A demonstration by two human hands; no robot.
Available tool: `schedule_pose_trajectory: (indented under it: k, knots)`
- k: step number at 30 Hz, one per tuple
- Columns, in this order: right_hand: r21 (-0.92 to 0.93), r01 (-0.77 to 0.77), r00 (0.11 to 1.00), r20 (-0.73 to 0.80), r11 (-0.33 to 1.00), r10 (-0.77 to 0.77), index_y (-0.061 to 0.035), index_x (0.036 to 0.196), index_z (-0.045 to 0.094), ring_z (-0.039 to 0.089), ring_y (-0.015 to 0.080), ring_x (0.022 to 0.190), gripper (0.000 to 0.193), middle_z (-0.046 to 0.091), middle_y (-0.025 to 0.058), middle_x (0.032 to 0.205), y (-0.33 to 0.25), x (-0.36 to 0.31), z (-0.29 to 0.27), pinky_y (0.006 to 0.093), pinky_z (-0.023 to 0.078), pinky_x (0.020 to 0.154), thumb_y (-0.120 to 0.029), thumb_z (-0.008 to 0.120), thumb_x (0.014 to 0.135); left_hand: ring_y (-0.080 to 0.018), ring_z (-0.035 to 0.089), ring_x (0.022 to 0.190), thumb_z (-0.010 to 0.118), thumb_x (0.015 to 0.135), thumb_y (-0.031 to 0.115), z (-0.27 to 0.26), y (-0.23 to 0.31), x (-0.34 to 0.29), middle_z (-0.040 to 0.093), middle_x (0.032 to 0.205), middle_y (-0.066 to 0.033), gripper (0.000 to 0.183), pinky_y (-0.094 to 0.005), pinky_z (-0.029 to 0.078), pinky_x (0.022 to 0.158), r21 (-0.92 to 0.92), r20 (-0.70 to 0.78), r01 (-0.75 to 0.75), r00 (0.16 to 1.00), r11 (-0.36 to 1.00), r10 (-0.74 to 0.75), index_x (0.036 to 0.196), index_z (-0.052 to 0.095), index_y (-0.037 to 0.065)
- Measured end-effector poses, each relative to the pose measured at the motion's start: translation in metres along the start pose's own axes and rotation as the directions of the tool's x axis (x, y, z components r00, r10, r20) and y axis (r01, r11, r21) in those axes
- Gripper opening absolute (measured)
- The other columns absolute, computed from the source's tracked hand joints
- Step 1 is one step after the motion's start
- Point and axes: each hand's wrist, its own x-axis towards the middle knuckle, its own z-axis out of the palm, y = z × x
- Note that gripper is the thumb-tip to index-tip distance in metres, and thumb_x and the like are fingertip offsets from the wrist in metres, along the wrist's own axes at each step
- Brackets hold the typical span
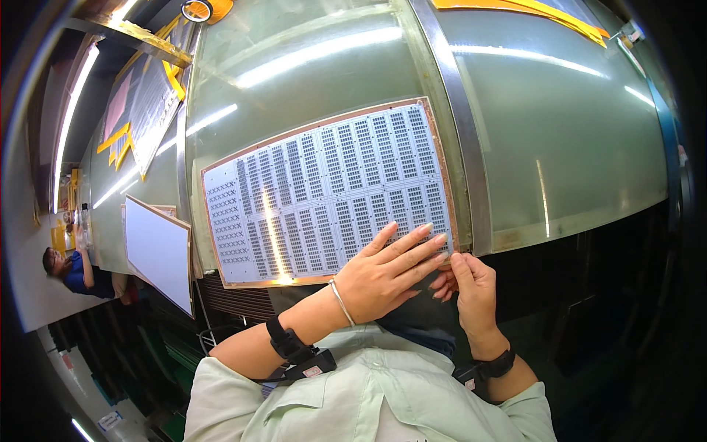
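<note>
resting palm down, the left hand [383, 274] lays its long fingers, slightly spread, over the near right part of a flat panel [324, 166], its thumb lower, by the near edge. the right hand [475, 291] pinches the panel's near right corner between thumb and forefinger, its other fingers curled in just below. the panel lies aslant on a greenish, glassy tabletop [294, 99], pale blue with rows of small dark blocks, a band of x-like marks down its left side and a copper-coloured rim all round. a thin bracelet [341, 302] circles the left wrist; dark straps with small black boxes sit on both forearms, below pale green sleeves. just right of the panel, a metal strip [458, 125] crosses the table from near to far, with more glassy surface beyond it. to the left, near the panel but apart from it, a blank white board [158, 250] leans out over the near edge. farther left lie clear sheets [157, 103] edged in orange. at the far left, well apart, another person [85, 276] in a dark blue top is by the table.
</note>
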Motion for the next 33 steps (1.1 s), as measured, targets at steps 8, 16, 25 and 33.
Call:
schedule_pose_trajectory:
  k: [8,16,25,33]
  knots:
    - [0.024,0.014,0.997,-0.075,1.000,-0.012,0.0013,0.086,0.064,0.058,0.0097,0.053,0.032,0.063,0.0069,0.065,0.000,0.001,0.007,0.0205,0.045,0.049,-0.023,0.049,0.100,-0.0245,0.032,0.140,0.075,0.067,0.019,0.002,-0.001,-0.001,0.039,0.149,-0.0063,0.076,-0.0482,0.019,0.115,0.001,-0.015,-0.008,1.000,1.000,0.008,0.138,0.047,0.012]
    - [0.008,0.127,0.983,-0.138,0.992,-0.125,0.0015,0.081,0.064,0.055,0.0078,0.049,0.028,0.061,0.0050,0.061,0.008,0.001,0.010,0.0203,0.043,0.046,-0.018,0.052,0.098,-0.0248,0.032,0.140,0.074,0.066,0.018,0.000,0.002,0.002,0.039,0.149,-0.0067,0.076,-0.0486,0.018,0.114,0.053,-0.023,-0.025,0.999,0.998,0.026,0.137,0.047,0.012]
    - [-0.137,0.130,0.969,-0.194,0.982,-0.155,0.0011,0.076,0.061,0.050,0.0079,0.046,0.030,0.056,0.0035,0.054,0.000,-0.006,0.026,0.0211,0.040,0.045,-0.017,0.051,0.098,-0.0271,0.022,0.144,0.058,0.088,0.042,-0.009,-0.005,-0.015,0.029,0.154,-0.0082,0.062,-0.0511,0.012,0.115,0.070,-0.093,0.194,0.978,0.978,-0.188,0.144,0.040,0.021]
    - [-0.112,0.134,0.969,-0.195,0.985,-0.154,0.0021,0.075,0.059,0.050,0.0097,0.044,0.032,0.055,0.0047,0.054,0.003,-0.001,0.018,0.0214,0.040,0.043,-0.019,0.051,0.098,-0.0356,0.018,0.144,0.052,0.093,0.037,-0.038,-0.064,-0.143,0.027,0.154,-0.0141,0.060,-0.0538,0.012,0.113,0.195,-0.399,0.772,0.626,0.605,-0.670,0.145,0.037,0.009]
